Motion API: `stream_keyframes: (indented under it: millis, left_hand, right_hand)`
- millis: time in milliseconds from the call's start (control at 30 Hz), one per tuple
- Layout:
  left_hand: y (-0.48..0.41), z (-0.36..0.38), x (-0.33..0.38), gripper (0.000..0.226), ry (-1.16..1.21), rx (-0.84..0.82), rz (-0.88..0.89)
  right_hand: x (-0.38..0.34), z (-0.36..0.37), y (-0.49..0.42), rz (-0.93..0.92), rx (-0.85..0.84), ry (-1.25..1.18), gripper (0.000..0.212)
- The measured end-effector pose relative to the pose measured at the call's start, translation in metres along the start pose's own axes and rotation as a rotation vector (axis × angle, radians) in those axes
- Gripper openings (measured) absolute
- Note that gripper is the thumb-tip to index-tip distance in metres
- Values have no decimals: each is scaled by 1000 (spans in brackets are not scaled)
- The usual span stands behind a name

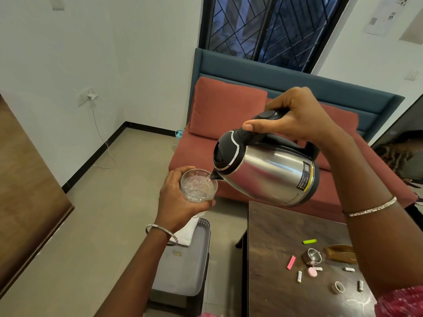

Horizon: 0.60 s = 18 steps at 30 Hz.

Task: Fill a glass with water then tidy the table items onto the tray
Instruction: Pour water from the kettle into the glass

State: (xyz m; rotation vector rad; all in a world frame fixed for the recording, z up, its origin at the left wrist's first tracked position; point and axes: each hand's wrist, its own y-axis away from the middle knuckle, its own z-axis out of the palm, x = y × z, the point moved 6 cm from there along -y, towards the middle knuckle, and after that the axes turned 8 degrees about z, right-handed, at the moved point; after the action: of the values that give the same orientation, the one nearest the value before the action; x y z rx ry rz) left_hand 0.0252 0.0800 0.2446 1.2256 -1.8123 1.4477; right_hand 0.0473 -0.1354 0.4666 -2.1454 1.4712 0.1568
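Note:
My left hand [177, 202] is wrapped around a clear glass [198, 186], held in the air left of the table. My right hand [295, 117] grips the black handle of a steel electric kettle [265, 170], tipped down to the left. The kettle's spout rests at the glass rim and water runs into the glass. Below my left arm lies a grey tray [183, 266] with a white paper [186, 234] on it. The dark wooden table [274, 248] at lower right carries several small loose items.
On the table lie a green strip [309, 241], a pink strip [291, 262], a small steel cup [311, 256], a pink round case [311, 272], a tape ring [338, 287], batteries and a brown pouch [341, 253]. A red sofa [229, 124] stands behind. A wooden panel [27, 191] is at left.

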Motion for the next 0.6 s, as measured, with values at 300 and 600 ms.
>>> stream_keyframes:
  millis: [300,600]
  left_hand:
    - [-1,-2,-8,86,23,-22,-19]
    - [-2,-3,-13,86,42,-44,-26]
  right_hand:
    - [0,8,-1,14,5,2,66]
    - [-4,12,-1,6,-12,40,71]
